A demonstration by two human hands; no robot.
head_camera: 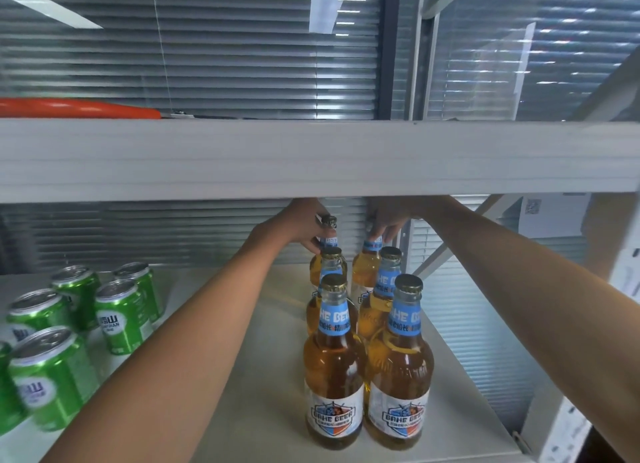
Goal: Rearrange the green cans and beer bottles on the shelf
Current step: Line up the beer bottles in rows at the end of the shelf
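Observation:
Several amber beer bottles with blue neck labels stand in two rows on the shelf board (263, 376). The front pair is a left bottle (333, 369) and a right bottle (399, 369). My left hand (304, 225) grips the neck of the back left bottle (327, 242). My right hand (388, 222) grips the neck of the back right bottle (367, 265); the beam above partly hides both hands. Several green cans (119, 315) stand in a group at the left of the same shelf.
A grey shelf beam (311, 157) crosses just above my hands, leaving little headroom over the bottle caps. An orange object (79, 108) lies on the upper shelf. A diagonal brace (446, 251) and upright post (568, 424) bound the right side. Blinds hang behind.

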